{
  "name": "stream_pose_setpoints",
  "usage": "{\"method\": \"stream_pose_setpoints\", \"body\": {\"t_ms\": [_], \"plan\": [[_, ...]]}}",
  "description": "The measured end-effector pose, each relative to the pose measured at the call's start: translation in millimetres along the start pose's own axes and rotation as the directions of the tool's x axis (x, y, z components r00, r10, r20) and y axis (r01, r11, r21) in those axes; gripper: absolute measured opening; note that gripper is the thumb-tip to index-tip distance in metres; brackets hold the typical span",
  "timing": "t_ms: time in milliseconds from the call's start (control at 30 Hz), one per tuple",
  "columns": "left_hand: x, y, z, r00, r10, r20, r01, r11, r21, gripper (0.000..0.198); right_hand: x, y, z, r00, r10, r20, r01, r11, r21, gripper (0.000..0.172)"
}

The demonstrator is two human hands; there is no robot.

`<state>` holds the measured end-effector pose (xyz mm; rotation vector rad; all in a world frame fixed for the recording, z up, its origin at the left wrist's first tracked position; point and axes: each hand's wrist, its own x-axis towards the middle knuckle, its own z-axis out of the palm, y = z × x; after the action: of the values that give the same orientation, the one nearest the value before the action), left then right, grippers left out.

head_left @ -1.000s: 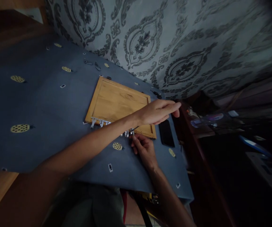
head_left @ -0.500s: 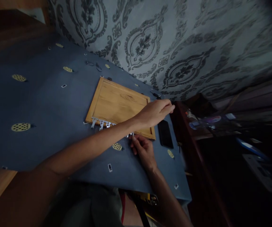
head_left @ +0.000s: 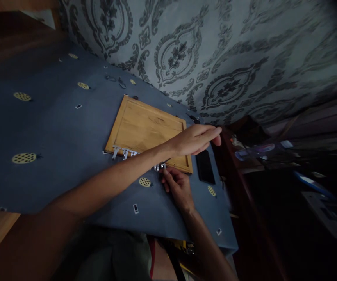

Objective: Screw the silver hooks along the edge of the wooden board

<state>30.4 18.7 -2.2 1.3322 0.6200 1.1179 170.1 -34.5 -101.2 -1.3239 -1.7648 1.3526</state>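
A framed wooden board [head_left: 145,123] lies flat on a patterned blue tablecloth. Along its near edge sits a metal rail with hooks [head_left: 124,151], its middle hidden under my left forearm. My left hand [head_left: 199,139] is closed above the board's right side, and what its fingers hold is hidden. A thin dark shaft [head_left: 167,160] shows below that wrist, pointing at the rail's right end. At the board's near edge my right hand [head_left: 178,185] pinches the rail's right end, thumb and fingers pressed together.
A black phone [head_left: 205,166] lies right of the board. Small dark items [head_left: 117,80] rest behind it near the patterned wall [head_left: 177,54]. Beyond the table's right edge are a dark red wooden surface [head_left: 244,191] and a clear plastic bottle [head_left: 263,149].
My left hand has turned at the wrist and shifted slightly right. The thin dark shaft now shows below it. My right hand stays in place at the rail.
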Motion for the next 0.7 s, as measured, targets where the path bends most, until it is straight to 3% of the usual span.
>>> {"method": "stream_pose_setpoints", "body": {"t_ms": [233,333,467,700], "plan": [[0.0,-1.3,0.3,0.996,0.013,0.085,-0.015,1.000,0.017,0.037,-1.0,1.4,-0.6,1.000,-0.004,-0.013,0.004,1.000,0.019,0.045],[1.2,-4.4,1.4,0.998,0.059,-0.018,-0.056,0.989,0.140,0.034,-0.9,1.0,-0.3,1.000,-0.008,-0.016,0.008,1.000,0.023,0.046],[1.1,-6.8,6.9,0.969,0.169,-0.179,-0.096,0.928,0.360,0.027,-0.7,0.7,0.6,1.000,-0.012,-0.018,0.013,1.000,0.019,0.044],[0.9,-8.6,14.5,0.984,0.145,-0.099,-0.114,0.956,0.270,0.030,-1.3,0.8,0.8,0.999,-0.020,-0.027,0.021,0.999,0.046,0.042]]}}
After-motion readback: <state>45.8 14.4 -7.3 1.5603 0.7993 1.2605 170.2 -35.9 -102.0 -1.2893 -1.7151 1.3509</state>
